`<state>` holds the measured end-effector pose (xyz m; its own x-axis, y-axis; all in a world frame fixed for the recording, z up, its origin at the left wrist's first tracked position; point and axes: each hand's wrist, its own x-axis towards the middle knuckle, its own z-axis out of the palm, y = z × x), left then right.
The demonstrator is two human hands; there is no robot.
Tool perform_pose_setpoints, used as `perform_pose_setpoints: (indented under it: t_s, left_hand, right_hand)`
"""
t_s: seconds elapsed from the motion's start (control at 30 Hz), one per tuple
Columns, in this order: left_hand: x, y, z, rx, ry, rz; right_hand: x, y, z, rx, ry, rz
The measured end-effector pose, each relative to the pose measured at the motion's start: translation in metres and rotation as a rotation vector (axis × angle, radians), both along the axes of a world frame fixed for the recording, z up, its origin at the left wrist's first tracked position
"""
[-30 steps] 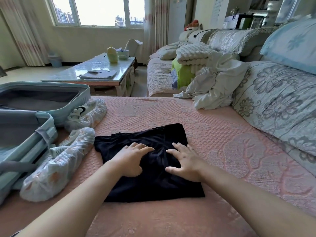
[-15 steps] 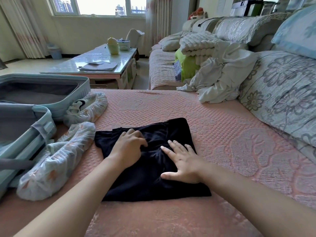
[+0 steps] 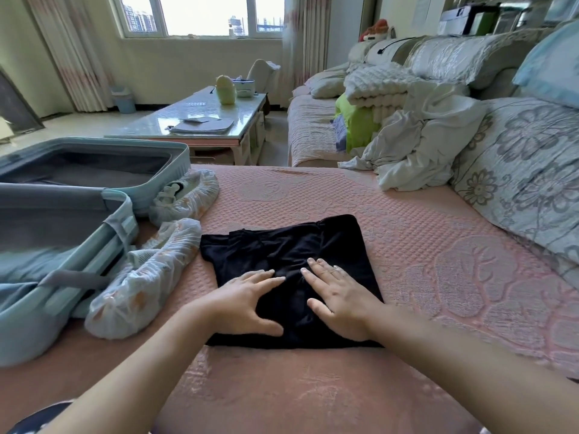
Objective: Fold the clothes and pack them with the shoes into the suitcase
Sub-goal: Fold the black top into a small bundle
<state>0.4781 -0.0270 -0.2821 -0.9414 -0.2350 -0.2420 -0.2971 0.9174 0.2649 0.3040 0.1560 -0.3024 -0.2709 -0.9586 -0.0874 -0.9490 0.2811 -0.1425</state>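
Half a second ago the left hand (image 3: 247,300) was curled on the cloth. Now its fingers lie straight and press flat, like those of the right hand (image 3: 338,296); neither grips anything. Both rest on the folded black garment (image 3: 282,252), perhaps shorts, which lies on the pink cover (image 3: 438,245) just beside the nearer bagged shoe (image 3: 141,277), near the open suitcase (image 3: 185,151).

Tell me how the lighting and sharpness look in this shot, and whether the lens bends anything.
Head view: the window is blown out white and daylight glares off the coffee table. Same view: the black garment shows little fold detail, though the left hand and right hand on it are sharp; the wide lens slants the curtain at the left edge.
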Motion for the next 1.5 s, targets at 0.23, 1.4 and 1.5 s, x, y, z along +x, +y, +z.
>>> perform_pose_setpoints:
  t_s: [0.23,1.4,1.5]
  left_hand:
    - [0.056,-0.002,0.009,-0.236,-0.041,-0.041]
    - [-0.087,0.037,0.024,-0.150,0.373,0.022]
    - [-0.089,0.016,0.012,-0.290,0.212,0.055]
  right_hand:
    - [0.040,-0.003,-0.011,0.009,0.010,-0.094]
    - [-0.049,0.025,0.033,-0.112,-0.103,-0.407]
    - [-0.041,0.014,0.028,-0.225,0.123,-0.266]
